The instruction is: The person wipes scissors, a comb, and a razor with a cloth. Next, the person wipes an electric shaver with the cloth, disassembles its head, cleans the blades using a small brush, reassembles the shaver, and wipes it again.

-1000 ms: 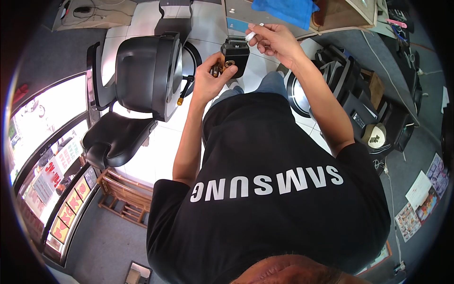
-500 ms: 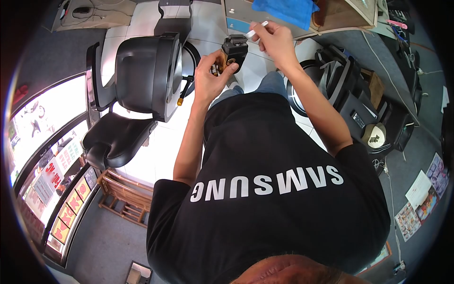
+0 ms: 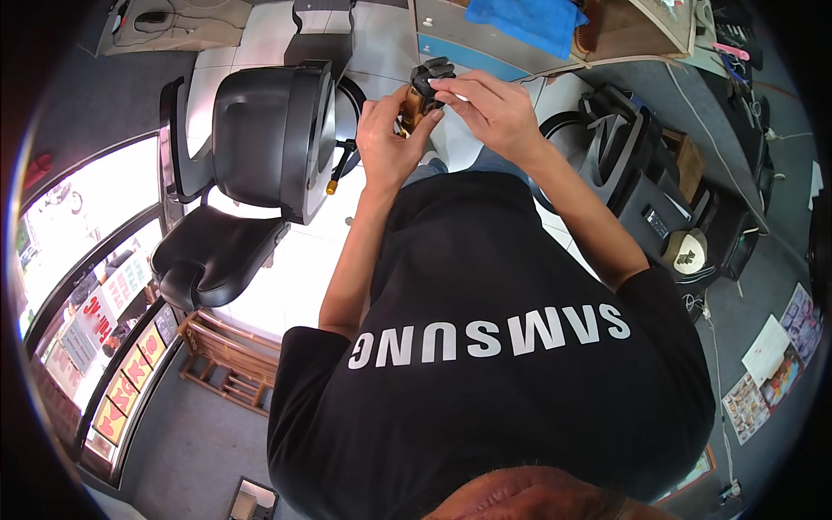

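In my left hand is a black and gold hair clipper, its dark head pointing up and away from me. Fingers and thumb wrap around the gold body. My right hand pinches a small white stick-like tool, mostly hidden by the fingers. Its tip is at the clipper's dark head; whether bristles are on it I cannot make out. Both hands are close together in front of my jeans, above the tiled floor.
A black barber chair stands to the left, a second dark chair to the right. Ahead is a cabinet with a blue cloth on top. A bamboo bench sits at lower left, near glass doors. A cap lies at right.
My right hand has moved down and left, bringing the white tool against the clipper head. The clipper has turned and shifted slightly in my left hand.
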`<state>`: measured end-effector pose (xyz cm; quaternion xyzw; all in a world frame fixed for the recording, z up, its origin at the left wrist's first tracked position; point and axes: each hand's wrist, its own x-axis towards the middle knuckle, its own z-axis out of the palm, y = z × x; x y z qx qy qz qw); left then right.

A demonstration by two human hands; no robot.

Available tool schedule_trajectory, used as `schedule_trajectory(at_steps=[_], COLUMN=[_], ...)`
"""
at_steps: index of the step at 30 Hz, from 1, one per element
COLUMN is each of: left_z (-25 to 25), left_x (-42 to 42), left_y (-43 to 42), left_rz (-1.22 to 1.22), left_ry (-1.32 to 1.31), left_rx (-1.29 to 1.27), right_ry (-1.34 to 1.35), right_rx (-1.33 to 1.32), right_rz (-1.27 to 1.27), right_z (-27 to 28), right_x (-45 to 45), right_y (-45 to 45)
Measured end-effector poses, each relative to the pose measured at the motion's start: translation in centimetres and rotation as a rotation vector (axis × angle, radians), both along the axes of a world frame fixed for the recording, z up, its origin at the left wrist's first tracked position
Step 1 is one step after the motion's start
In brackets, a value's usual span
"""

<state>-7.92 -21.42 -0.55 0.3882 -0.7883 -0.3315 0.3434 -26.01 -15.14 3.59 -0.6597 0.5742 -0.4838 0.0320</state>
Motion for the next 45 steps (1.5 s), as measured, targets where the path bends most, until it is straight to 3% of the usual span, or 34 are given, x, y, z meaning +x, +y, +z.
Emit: schedule_trajectory(at_steps=[4,14,34,37,40,45], left_z=[-0.1,-0.8,-1.0,-0.9,-0.7,-0.7], left_x=[-0.4,-0.5,0.0,0.1,0.1,0.4], left_y=[0.0,0.2,0.5,0.7,0.7,0.4], left_rz=[0.029,0.142,0.146,0.142,0.128,0.046], left_ry=[-0.044,-0.178,-0.162,-0.170,-0.172,-0.159], left_rx=[-0.140,-0.344,-0.322,-0.314,-0.317,-0.294], right_ry=[0.140,0.030,-0.164,-0.191,-0.274,-0.077], right_rx=[0.013,0.056,0.134,0.052,0.209,0.319], right_rz=[-0.058,-0.148,-0.046,-0.060,-0.061,0.118], right_z=[0.2,0.5,1.1,2.4,4.0,5.9], right_x=[-0.2,1.5,2.7,2.2,0.4,-2.9], right_y=[0.1,0.2,1.0,0.7,-0.1,-2.6])
